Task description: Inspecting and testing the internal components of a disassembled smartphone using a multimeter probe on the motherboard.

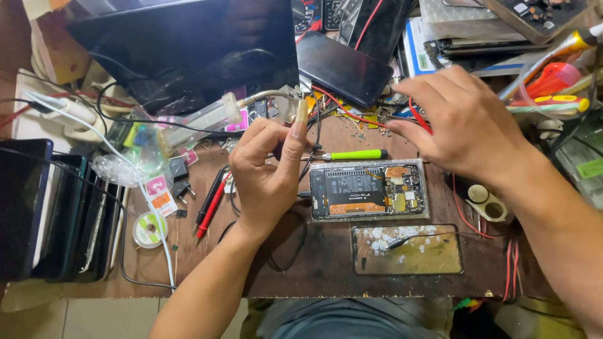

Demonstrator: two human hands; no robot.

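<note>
I see the left hand [267,169] raised over the counter [326,276], its grip narrow, thumb and fingers pinched; what it holds I cannot tell. Right hand [458,122] spread wide, fingertips at a red wire [419,116]. Opened phone [367,190] lies between them, green screwdriver [355,154] just above it.

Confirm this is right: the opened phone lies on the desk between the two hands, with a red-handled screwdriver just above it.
Not quite. The head view shows the screwdriver above the opened phone has a green handle, not red. The phone does lie on the desk between the left hand and right hand.
</note>
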